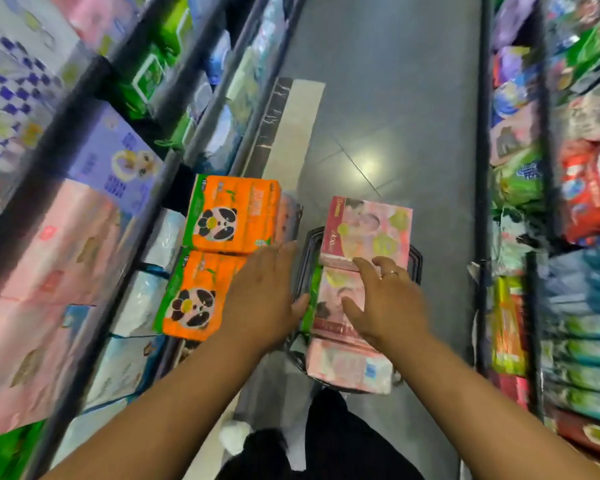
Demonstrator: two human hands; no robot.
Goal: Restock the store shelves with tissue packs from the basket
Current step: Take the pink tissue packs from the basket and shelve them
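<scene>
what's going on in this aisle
A person stands in a store aisle and reaches both hands down to a basket piled with pink packs. The right hand, fingers spread, is over the pink packs; the left hand is open at the basket's left edge. Neither grips a pack yet. Two orange packs sit just left of the basket, by the left shelves.

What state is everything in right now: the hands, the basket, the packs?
basket, full, load piled above its rim.
pink packs, wrapped, stacked in the basket.
orange panda packs, wrapped, outside the basket on the left.
left hand, open, fingers straight, at the basket's left rim.
right hand, open, fingers spread over the pink packs.
</scene>
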